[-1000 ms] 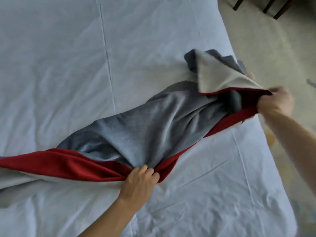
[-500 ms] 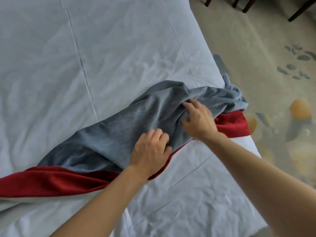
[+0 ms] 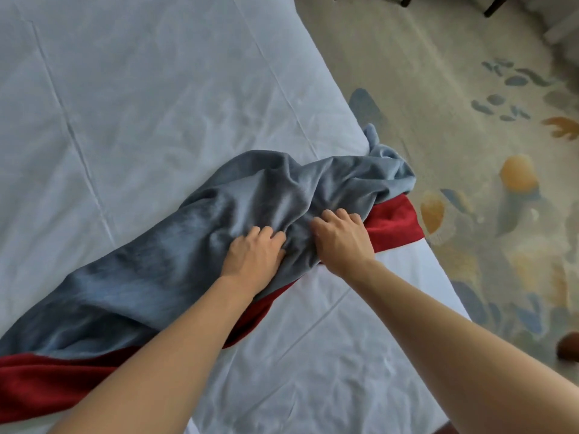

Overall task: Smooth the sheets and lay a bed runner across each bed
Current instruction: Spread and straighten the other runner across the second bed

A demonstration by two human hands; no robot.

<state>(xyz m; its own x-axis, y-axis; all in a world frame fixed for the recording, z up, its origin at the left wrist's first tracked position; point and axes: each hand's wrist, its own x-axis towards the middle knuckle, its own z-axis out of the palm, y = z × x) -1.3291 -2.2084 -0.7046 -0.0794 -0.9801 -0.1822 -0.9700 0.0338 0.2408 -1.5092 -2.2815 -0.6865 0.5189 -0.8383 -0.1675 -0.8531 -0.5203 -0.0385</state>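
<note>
A grey bed runner [image 3: 188, 245] with a red border lies rumpled in a diagonal band across the white sheet [image 3: 156, 89], from the lower left to the bed's right edge, where its end hangs over. My left hand [image 3: 253, 255] sits on the grey cloth near the middle with fingers curled into a fold. Just to its right, my right hand [image 3: 341, 236] pinches the same bunched fold, beside the red border [image 3: 391, 223]. Both hands grip the cloth a small gap apart.
The sheet shows crease lines and light wrinkles. The bed's right edge [image 3: 344, 98] runs diagonally; beyond it lies a patterned beige carpet [image 3: 470, 151]. Dark chair legs [image 3: 492, 7] stand at the top right. A brown round object [image 3: 567, 347] lies on the floor at the right.
My right hand let go of the runner's lifted end at the bed edge and came in onto the grey cloth. Both hands now grip a fold close together. The flipped-up end has dropped flat.
</note>
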